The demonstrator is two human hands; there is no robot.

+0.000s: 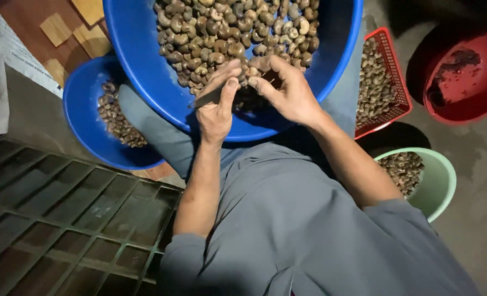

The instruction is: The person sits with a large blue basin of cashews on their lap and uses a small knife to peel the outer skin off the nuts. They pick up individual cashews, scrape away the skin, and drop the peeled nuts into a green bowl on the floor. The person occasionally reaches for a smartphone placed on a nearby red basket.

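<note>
Left hand (pixel 217 112) curled shut around a small dark blade (pixel 207 98), thumb pressed along it; right hand (pixel 284 87) pinched tight on a single cashew nut (pixel 253 71) at the fingertips, over the near rim of the big blue basin (pixel 145 71) heaped with raw cashews (pixel 232 30). Ringed about: smaller blue basin (pixel 82 109) at left, red mesh basket (pixel 399 87), green bowl (pixel 443 183) and red basin (pixel 473 82) at right, metal grate (pixel 62 219) below left.

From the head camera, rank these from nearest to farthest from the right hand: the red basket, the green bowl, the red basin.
From the right hand:
1. Red basket, just to its right, beside the big blue basin.
2. Green bowl, lower right, by the elbow.
3. Red basin, far right.
</note>
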